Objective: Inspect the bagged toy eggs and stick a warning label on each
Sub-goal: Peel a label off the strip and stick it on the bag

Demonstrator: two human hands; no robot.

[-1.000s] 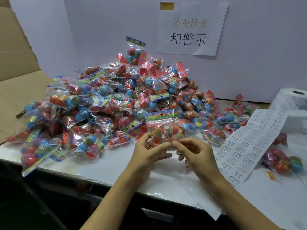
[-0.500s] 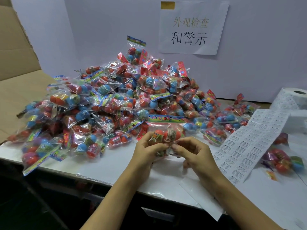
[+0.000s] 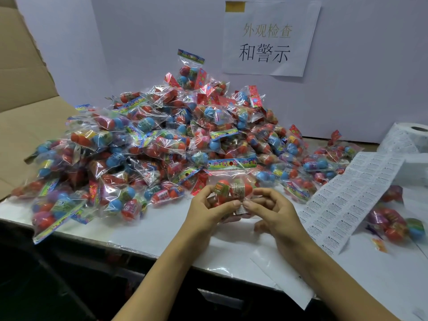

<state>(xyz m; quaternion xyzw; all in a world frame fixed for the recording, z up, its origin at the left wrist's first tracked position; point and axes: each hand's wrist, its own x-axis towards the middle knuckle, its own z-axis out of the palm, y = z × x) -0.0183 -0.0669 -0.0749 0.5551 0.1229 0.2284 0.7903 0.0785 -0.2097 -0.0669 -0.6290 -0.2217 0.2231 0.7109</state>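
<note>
Right now your left hand (image 3: 206,210) grips one bag of toy eggs (image 3: 231,184) just above the near part of the white counter (image 3: 150,230), fingers curled round its lower left side, thumb across the front. Your right hand (image 3: 275,209) meets it from the other side: thumb and forefinger pinch a small white warning label (image 3: 240,208) against the bag's lower edge, other fingers loosely curled. The bag is upright-ish, colourful header strip on top, red eggs visible through the clear film. Just right of your right hand, a label sheet (image 3: 347,200) runs diagonally across the counter up to a label roll (image 3: 410,137) at the far right. A separate bag (image 3: 391,223) lies on the counter right of the sheet, partly under it. Behind your hands, the big pile of bagged eggs (image 3: 162,144) covers the counter's left and middle, reaching the white back wall. Cardboard (image 3: 25,93) sits far left. A paper sign (image 3: 271,38) with Chinese text is taped to the wall above the pile.
</note>
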